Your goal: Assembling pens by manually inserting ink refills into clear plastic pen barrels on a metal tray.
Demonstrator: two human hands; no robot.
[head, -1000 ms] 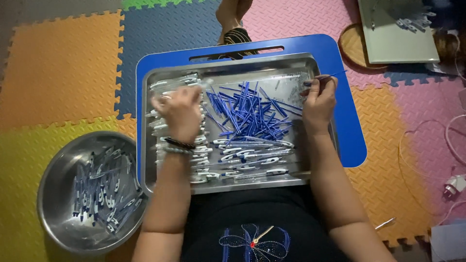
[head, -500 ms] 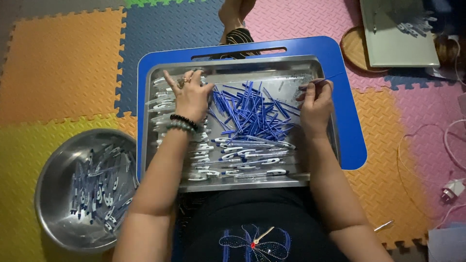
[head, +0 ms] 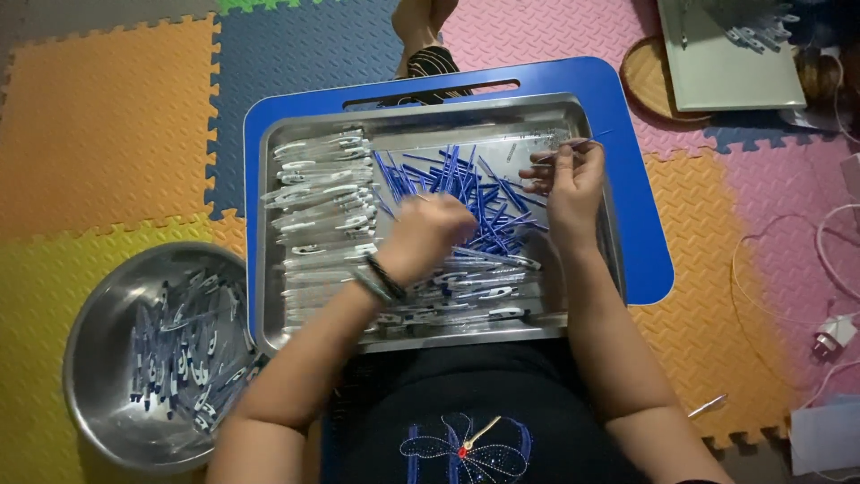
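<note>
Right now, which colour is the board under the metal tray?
Blue board, clearest in the head view.

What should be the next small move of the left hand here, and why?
Probably the left hand should close on one blue refill from the pile under it and carry it to the right hand. The left hand hovers blurred over that pile, while the right hand holds a thin clear tube at the tray's far corner.

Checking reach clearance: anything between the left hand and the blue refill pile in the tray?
Nothing visible. The left hand is already over the near edge of the blue refill pile in the steel tray; motion blur hides whether it touches. The right hand pinches a thin piece off to one side.
</note>
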